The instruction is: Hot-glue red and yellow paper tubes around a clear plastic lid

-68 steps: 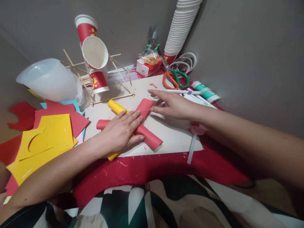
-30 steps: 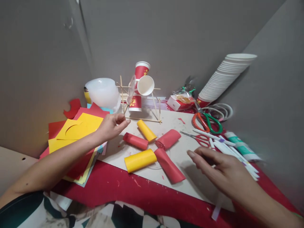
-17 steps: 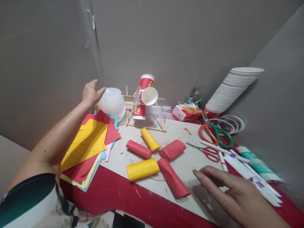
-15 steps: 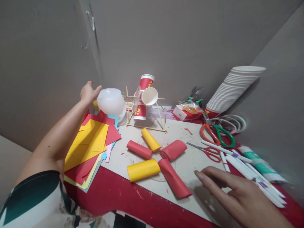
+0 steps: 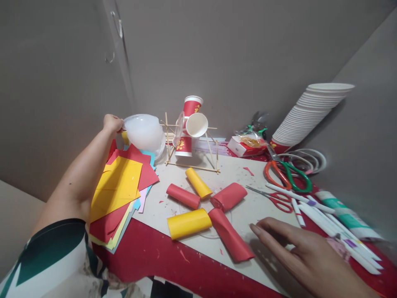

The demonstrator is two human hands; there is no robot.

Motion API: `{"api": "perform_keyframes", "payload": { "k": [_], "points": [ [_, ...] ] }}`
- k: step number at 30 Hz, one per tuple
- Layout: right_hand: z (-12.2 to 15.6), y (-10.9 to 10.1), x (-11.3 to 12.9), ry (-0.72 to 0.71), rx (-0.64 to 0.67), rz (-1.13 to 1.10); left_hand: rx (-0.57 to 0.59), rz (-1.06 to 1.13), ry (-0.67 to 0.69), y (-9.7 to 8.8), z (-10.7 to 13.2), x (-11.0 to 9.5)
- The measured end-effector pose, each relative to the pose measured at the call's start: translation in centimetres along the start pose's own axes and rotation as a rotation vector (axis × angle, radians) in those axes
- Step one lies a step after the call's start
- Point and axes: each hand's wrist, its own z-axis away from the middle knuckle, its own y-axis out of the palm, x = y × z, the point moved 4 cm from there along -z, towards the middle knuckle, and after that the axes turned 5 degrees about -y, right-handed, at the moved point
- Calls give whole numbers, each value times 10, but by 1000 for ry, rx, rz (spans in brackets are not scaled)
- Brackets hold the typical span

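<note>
At the far left, my left hand (image 5: pixel 113 123) is closed on the near-side rim of a translucent plastic bowl (image 5: pixel 143 131), which seems to be one of a nested stack. My right hand (image 5: pixel 297 248) hovers over the grey board at the lower right, fingers slightly bent and apart, holding nothing. Left of it lie rolled paper tubes set in a star: a red tube (image 5: pixel 231 235), a wider red tube (image 5: pixel 229 196), a thin red tube (image 5: pixel 183 195), a yellow tube (image 5: pixel 190 223) and another yellow tube (image 5: pixel 198 183). Beneath them a clear disc (image 5: pixel 228 217) partly shows.
Behind stands a stick frame (image 5: pixel 192 167) carrying red paper cups (image 5: pixel 185 145). Coloured paper (image 5: pixel 119 180) is piled left. To the right are small scissors (image 5: pixel 281 202), larger scissors (image 5: pixel 297 178), white markers (image 5: pixel 338 236), a leaning cup stack (image 5: pixel 313 114) and a small box (image 5: pixel 245 145).
My left hand's spread fingers have closed on the bowl's rim, and the rim there is slightly raised. My right hand has hardly moved. The view has shifted slightly.
</note>
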Motion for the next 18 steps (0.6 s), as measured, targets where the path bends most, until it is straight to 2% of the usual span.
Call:
{"api": "perform_keyframes", "payload": {
  "k": [7,12,14,16,17,18],
  "points": [
    [2,2,-5,-9,-6,14,-10,203,24,-5,-8,6],
    [3,-2,-5,3,8,58,101,339,81,-11,-14,-1],
    [3,-7,-1,15,8,71,149,384,126,-14,-2,-6],
    [3,-12,3,20,-13,76,180,432,180,-15,25,-8],
    [3,-15,5,21,-28,75,202,473,249,-15,46,-9],
    [3,-17,7,24,-35,75,164,553,412,-18,72,-9]
  ]
}}
